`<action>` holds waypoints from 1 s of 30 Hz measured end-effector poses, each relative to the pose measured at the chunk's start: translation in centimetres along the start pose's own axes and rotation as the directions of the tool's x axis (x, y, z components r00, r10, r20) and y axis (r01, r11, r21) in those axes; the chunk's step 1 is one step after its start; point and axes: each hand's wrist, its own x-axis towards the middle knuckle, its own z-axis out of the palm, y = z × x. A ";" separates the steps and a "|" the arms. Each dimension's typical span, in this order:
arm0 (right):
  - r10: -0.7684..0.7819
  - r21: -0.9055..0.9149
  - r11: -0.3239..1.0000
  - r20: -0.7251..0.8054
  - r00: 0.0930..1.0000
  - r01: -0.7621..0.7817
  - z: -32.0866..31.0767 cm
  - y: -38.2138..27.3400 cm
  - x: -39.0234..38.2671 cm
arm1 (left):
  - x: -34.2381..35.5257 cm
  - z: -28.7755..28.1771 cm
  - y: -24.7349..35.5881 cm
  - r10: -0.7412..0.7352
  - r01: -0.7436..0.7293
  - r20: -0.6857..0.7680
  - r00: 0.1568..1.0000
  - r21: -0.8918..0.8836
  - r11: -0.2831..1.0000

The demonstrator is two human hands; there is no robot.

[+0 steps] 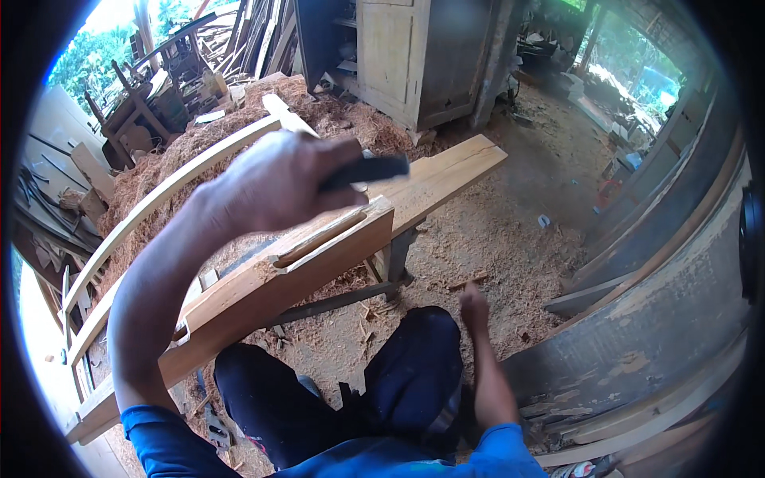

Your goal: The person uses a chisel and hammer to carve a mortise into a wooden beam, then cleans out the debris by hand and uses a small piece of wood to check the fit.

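Raised over the workpiece, my left hand [279, 182] is closed around a dark, blunt-ended bar-like tool [368, 171]; its kind is unclear. Below it lies a thick wooden beam [295, 279] with a long slot [323, 239] cut in its upper face and another recess nearer my left forearm. The beam runs diagonally in front of my knees, resting on a wooden board [446, 175]. My right hand [474, 307] is closed beside my right knee, away from the beam. A small brown wooden piece [468, 280] shows at its fingers; whether it is held is not clear.
Curved wooden strips [171, 187] stand left of the beam. Heaped shavings [263, 95] lie behind, before a wooden cabinet [390, 60]. Large weathered panels [637, 350] lean at right. A metal hand plane [217, 430] lies by my left leg. Sawdust covers the floor [478, 231].
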 end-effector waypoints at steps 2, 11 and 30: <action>0.126 0.615 0.781 0.010 0.992 -0.105 -11.2 -7.5 2.7 | 0.4 0.7 3.2 0.285 -0.279 -0.013 0.958 0.179 0.944; -0.637 0.865 0.202 0.473 0.609 -0.460 -21.6 -24.1 -4.5 | -1.5 11.6 12.9 0.929 -0.908 0.001 0.369 0.213 0.361; 0.031 0.960 -0.252 0.135 0.990 -0.123 -15.0 -23.8 -1.8 | 4.7 11.2 -3.7 0.077 0.241 0.349 0.934 -0.775 0.585</action>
